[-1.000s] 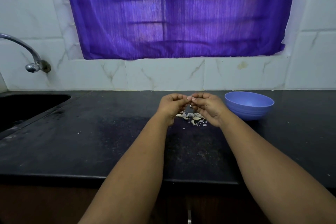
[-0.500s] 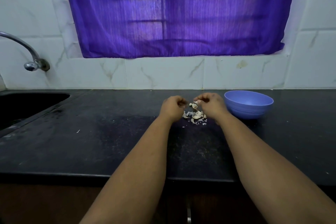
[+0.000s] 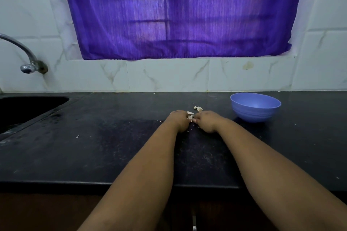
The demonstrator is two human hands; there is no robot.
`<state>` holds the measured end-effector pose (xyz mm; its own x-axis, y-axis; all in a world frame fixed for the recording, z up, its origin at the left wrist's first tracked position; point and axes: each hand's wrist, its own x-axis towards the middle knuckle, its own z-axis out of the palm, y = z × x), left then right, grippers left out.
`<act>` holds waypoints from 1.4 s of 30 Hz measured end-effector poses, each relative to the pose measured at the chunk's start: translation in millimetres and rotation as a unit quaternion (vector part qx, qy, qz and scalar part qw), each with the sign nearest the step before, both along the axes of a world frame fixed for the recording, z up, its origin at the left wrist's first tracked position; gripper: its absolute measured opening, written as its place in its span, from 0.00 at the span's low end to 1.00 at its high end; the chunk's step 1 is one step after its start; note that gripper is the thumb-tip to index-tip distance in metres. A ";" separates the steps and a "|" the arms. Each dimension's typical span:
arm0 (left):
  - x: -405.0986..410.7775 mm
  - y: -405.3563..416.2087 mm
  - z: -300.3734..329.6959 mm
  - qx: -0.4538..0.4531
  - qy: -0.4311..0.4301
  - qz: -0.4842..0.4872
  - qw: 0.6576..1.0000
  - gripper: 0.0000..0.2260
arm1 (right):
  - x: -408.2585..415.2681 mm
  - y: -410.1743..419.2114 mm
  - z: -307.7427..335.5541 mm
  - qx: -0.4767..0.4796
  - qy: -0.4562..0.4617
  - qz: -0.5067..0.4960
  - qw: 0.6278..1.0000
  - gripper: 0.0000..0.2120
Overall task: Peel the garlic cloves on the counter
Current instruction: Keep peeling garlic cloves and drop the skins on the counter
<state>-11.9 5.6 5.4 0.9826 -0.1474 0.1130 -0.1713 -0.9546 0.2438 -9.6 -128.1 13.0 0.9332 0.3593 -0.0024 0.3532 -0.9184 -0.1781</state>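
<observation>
item: garlic cloves (image 3: pixel 190 115), small pale heap with loose skins, on the black counter (image 3: pixel 105 142) near its middle, left of the blue bowl (image 3: pixel 255 107); two more pieces (image 3: pixel 198 108) lie just beyond, toward the wall. likely kept bunched so each clove is within reach, the bowl set near, probably for peeled ones; nothing visible inside it. left hand (image 3: pixel 178 120): down on the heap, fingers curled, touching cloves; whether it grasps one cannot be told. right hand (image 3: pixel 206 120): just beside, fingers curled onto the same heap, grasp likewise hidden. sink (image 3: pixel 28 107) far left.
</observation>
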 end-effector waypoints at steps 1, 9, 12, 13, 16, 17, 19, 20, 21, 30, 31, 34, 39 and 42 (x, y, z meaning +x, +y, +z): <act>-0.9 1.0 1.6 -0.009 -0.018 0.001 1.000 0.13 | -1.6 3.9 0.0 -0.006 -0.018 0.000 1.000 0.14; 0.8 12.2 0.6 -0.219 -0.075 0.032 0.972 0.14 | 0.1 4.0 3.5 0.214 -0.100 -0.053 0.970 0.09; 3.9 13.4 -3.4 -0.406 -0.031 0.048 0.912 0.19 | 3.9 -9.6 4.3 0.298 -0.101 -0.061 0.947 0.08; 4.5 13.1 -3.4 -0.440 -0.020 0.049 0.896 0.20 | 5.1 -13.6 4.5 0.319 -0.096 -0.064 0.941 0.08; 6.9 14.7 -2.0 -0.433 -0.032 0.059 0.899 0.19 | 8.1 -22.9 4.8 0.325 -0.113 -0.099 0.934 0.07; 7.1 16.1 -1.0 -0.424 -0.042 0.067 0.902 0.19 | 9.4 -24.9 4.0 0.318 -0.125 -0.112 0.933 0.08; 7.3 18.9 0.5 -0.414 -0.062 0.089 0.904 0.20 | 12.1 -27.0 3.2 0.312 -0.132 -0.139 0.931 0.12; 7.6 20.2 1.3 -0.410 -0.075 0.102 0.903 0.19 | 14.3 -26.8 3.2 0.309 -0.134 -0.152 0.929 0.13; 7.5 21.7 1.3 -0.407 -0.090 0.116 0.902 0.18 | 16.6 -26.1 2.6 0.302 -0.137 -0.164 0.929 0.13; 6.5 39.1 5.8 -0.279 -0.164 0.218 0.921 0.09 | 16.5 -21.1 5.8 0.328 -0.196 -0.132 0.915 0.14; 7.9 40.0 4.8 -0.259 -0.156 0.215 0.929 0.09 | 16.6 -20.9 5.9 0.319 -0.214 -0.113 0.916 0.15; 13.6 40.4 1.7 -0.168 -0.067 0.187 0.965 0.16 | 12.1 -17.9 8.9 0.329 -0.195 -0.102 0.918 0.16; 14.8 38.4 1.3 -0.116 -0.040 0.154 0.981 0.09 | 9.9 -10.3 6.8 0.362 -0.128 -0.068 0.921 0.14; 11.7 36.8 3.9 -0.111 -0.047 0.150 0.981 0.08 | 11.0 -10.0 1.1 0.355 -0.126 -0.061 0.924 0.11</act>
<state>-0.2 42.4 9.3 0.9615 0.1865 0.2019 0.0784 -0.8902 0.4488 1.4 -138.1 14.0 0.9053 0.0790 0.4173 0.3676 -0.6377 -0.6769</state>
